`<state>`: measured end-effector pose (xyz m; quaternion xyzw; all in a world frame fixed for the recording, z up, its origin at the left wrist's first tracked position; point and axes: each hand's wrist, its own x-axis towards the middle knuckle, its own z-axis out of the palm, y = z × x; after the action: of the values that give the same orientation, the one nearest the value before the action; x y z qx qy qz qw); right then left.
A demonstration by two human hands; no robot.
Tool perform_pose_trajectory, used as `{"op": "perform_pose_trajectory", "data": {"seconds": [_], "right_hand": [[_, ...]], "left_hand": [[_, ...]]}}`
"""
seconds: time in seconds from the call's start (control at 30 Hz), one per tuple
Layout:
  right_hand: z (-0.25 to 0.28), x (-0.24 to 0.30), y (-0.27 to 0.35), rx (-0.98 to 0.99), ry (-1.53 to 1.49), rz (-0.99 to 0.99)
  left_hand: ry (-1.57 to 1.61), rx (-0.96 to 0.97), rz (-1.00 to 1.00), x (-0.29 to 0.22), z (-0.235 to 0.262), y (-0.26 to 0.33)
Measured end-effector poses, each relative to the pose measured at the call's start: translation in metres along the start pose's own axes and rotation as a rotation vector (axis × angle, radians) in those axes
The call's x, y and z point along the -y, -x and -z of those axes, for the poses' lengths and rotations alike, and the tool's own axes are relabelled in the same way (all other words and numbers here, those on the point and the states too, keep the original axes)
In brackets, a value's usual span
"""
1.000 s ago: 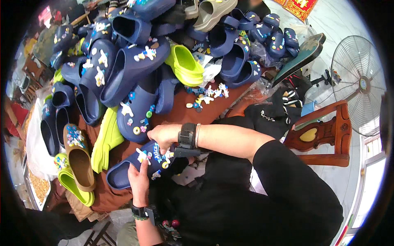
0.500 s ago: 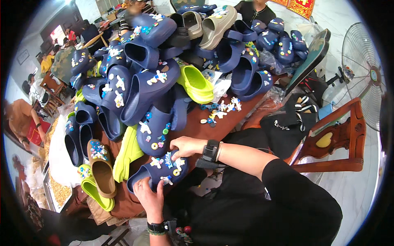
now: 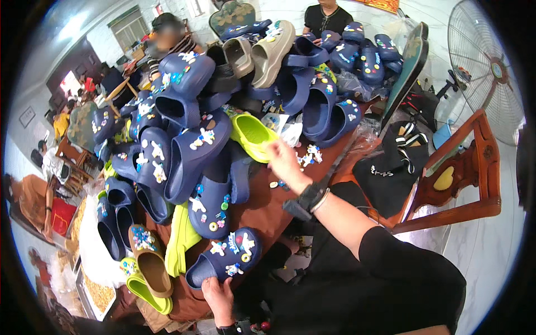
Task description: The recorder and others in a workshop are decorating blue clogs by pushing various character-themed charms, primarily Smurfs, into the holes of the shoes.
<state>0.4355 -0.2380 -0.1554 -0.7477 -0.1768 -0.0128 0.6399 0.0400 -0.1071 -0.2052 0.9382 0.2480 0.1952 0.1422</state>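
Clogs cover most of the brown table (image 3: 268, 206), and one navy clog (image 3: 223, 258) lies right at the near edge, under the left hand (image 3: 219, 296). That hand grips the clog's heel end from below, fingers curled onto its rim. The clog's long axis runs from the heel at the left hand up and rightward to the rounded toe, so the toe points toward the right forearm. Its upper is smooth foam dotted with small bright charms: white figures, a yellow ring, a red piece.

Up and away from the clog, the right hand (image 3: 283, 162) reaches out over the table, a dark watch (image 3: 307, 200) on its wrist. Its fingers are loosely bent and pinched together near the lime-green clog (image 3: 252, 134); whether they hold a charm cannot be told. Just beyond that hand, to its right, loose charms (image 3: 308, 155) lie scattered on the table, small, flat and many-coloured. So the left hand is the nearer one to the navy clog, and the right hand is well apart from it, close to the charms.

Behind both hands rises a heap of navy clogs (image 3: 184, 151), some beige ones (image 3: 268, 53) on top.
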Motion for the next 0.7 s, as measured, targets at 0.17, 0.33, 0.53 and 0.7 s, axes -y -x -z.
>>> {"op": "perform_pose_trajectory", "data": {"seconds": [0.17,0.33,0.53,0.7], "right_hand": [[0.022,-0.014,-0.054,0.035,-0.007,-0.421],[0.009,-0.065,-0.043,0.081,-0.244,-0.352],[-0.010,-0.107,-0.039,-0.125,-0.294,-0.119],[-0.007,-0.080,-0.036,-0.046,-0.269,-0.180]], "left_hand": [[-0.002,-0.041,0.001,0.011,-0.007,0.007],[-0.020,-0.048,0.037,0.001,-0.015,0.003],[-0.146,0.140,0.026,0.002,-0.009,-0.004],[0.043,-0.060,0.135,-0.023,0.002,-0.004]]}}
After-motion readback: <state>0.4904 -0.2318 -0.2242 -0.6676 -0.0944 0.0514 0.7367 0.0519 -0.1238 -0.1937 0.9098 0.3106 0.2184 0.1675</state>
